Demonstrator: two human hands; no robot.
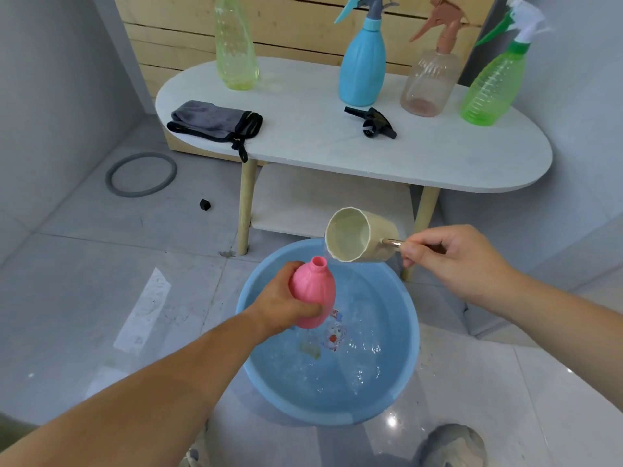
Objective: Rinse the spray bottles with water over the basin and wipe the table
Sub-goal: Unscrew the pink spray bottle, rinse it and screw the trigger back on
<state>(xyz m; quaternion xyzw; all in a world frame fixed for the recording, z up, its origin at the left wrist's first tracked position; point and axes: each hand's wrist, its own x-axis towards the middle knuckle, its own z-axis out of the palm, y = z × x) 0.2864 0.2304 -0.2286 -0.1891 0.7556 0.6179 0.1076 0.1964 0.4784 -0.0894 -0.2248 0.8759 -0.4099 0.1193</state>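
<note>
Head view: one camera, looking down at both hands over the basin.
Pink bottle [313, 291]: held above the blue basin [391, 298], near its far-left rim, tilted, with the open neck pointing up and away.
Left hand [279, 305]: fingers curled round the pink bottle's lower body.
Right hand [451, 261]: to the right of the bottle, apart from it, pinching the thin handle [392, 242] of a beige scoop [357, 235].
Scoop: tipped on its side, its lip just beside and above the bottle's neck.
Bottle look: opaque pink, ribbed, bulb-shaped, no spray head on it.
Basin: stands on the floor in front of the table, holding rippled water.
Bottle count: five in all, one in hand and four upright along the far edge of the white table [438, 156].
On the table: yellow-green bottle [236, 48] at the left, its top cut off by the frame. To its right come the blue bottle [362, 69], the clear pinkish bottle [428, 85] and the green bottle [492, 85], these three with spray heads.
Loose spray head [372, 123]: one, black, lying in front of the blue bottle.
Cloth [215, 121]: one, grey with black trim, folded at the table's near-left edge.
Floor: one grey ring [140, 193] and one small black piece [205, 204], left of the table.
</note>
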